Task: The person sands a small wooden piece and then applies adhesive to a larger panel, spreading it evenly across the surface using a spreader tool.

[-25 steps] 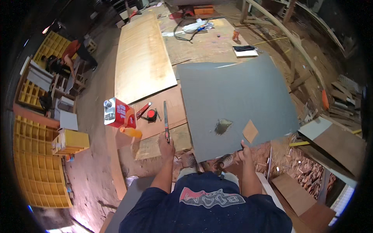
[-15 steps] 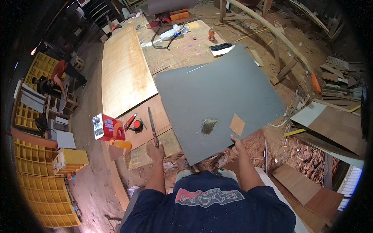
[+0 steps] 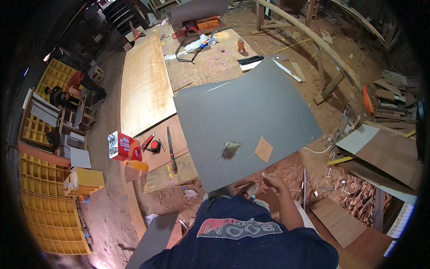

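Grey sheet (image 3: 251, 112), centre of the frame, lying across the lower right part of the worktop (image 3: 215, 67), its lower edge projecting beyond it. Pale wooden board (image 3: 145, 80), upper left of centre, lying lengthwise on the same worktop, one corner just beside the sheet. Red-and-silver can (image 3: 125, 147), left of centre, standing near the worktop's left edge. Right hand (image 3: 274, 180), lower right of centre, fingers loosely parted, no object seen in its grasp, just below the sheet's lower edge; left hand outside the frame, so its opening and any hold cannot be told. File-like tool (image 3: 170, 148), between can and sheet, its red-and-black handle toward the bottom of the frame. Diamond-shaped wooden piece (image 3: 263, 149), flat on the lower part of the sheet. Dark glossy patch (image 3: 230, 150), on the sheet, left of that piece. Orange bottle (image 3: 136, 165), just below the can. Round red-and-black tool (image 3: 155, 146), right of the can
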A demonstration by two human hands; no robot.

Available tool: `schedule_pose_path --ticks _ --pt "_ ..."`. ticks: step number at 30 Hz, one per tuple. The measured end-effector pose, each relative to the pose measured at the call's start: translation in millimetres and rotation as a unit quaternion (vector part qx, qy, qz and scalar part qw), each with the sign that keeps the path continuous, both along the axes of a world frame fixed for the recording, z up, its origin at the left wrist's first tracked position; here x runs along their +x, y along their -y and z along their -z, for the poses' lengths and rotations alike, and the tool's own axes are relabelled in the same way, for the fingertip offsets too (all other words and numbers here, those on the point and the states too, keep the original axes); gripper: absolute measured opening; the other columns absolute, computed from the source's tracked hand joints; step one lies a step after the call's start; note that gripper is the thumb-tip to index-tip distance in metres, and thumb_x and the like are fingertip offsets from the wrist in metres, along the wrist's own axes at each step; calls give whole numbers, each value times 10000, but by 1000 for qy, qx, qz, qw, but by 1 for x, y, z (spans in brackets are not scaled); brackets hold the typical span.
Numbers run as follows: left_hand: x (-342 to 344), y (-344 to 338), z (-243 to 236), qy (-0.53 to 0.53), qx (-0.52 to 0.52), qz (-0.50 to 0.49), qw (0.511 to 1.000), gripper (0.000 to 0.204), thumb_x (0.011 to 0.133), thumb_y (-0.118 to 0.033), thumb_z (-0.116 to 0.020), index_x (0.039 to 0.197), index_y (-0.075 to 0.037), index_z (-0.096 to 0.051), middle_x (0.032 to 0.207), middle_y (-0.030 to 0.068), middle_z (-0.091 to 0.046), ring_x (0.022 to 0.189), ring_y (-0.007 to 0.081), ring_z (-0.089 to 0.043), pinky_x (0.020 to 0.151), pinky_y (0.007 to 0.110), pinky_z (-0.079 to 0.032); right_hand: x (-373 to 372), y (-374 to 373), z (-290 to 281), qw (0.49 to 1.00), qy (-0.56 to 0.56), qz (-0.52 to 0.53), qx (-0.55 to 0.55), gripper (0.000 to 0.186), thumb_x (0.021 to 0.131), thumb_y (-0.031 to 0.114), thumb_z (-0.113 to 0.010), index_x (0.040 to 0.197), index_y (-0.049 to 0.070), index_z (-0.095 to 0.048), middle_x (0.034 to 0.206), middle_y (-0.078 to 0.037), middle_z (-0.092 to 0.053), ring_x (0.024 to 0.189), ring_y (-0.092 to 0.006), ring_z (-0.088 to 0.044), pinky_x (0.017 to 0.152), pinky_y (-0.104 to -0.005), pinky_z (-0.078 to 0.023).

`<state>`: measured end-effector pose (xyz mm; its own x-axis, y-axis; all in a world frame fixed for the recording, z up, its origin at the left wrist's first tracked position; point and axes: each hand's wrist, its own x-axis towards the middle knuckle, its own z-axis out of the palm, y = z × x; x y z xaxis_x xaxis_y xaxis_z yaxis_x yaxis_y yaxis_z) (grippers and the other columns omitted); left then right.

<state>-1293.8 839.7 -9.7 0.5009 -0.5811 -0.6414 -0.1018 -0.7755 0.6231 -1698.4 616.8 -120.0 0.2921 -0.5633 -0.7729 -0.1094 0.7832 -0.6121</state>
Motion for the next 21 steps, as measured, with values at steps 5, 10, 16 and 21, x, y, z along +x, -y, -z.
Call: schedule_pose_path --ticks 5,10,16,21 --pt "24 16 5 -412 -47 -271 869 708 1027 -485 -581 1501 18 -428 1481 221 -523 1336 372 -542 1153 490 -385 -24 7 -22 976 -125 -55 -169 475 938 443 -749 916 -27 -687 802 -127 -721 650 -189 -683 552 -338 -521" --pt "47 100 6 -267 -158 -87 947 688 991 -502 -658 1436 0 -506 1344 183 -631 1190 324 -649 989 420 -535 -29 52 -2 852 -335 48 -400 386 886 348 -779 945 -23 -690 833 -143 -727 735 -267 -698 674 -402 -543" --pt "14 135 26 47 -124 187 973 548 942 -335 -734 1344 14 -605 1193 204 -710 1136 345 -674 987 413 -511 -8 96 -6 843 -437 127 -288 429 821 335 -802 1040 -13 -678 910 -177 -719 841 -323 -699 792 -443 -545" --pt "2 146 66 123 -98 145 977 469 948 -277 -677 1309 18 -627 1213 267 -695 1180 427 -644 1016 484 -488 19 95 -6 788 -471 30 -395 486 746 324 -856 1055 6 -658 1033 -185 -681 968 -327 -668 839 -435 -542"
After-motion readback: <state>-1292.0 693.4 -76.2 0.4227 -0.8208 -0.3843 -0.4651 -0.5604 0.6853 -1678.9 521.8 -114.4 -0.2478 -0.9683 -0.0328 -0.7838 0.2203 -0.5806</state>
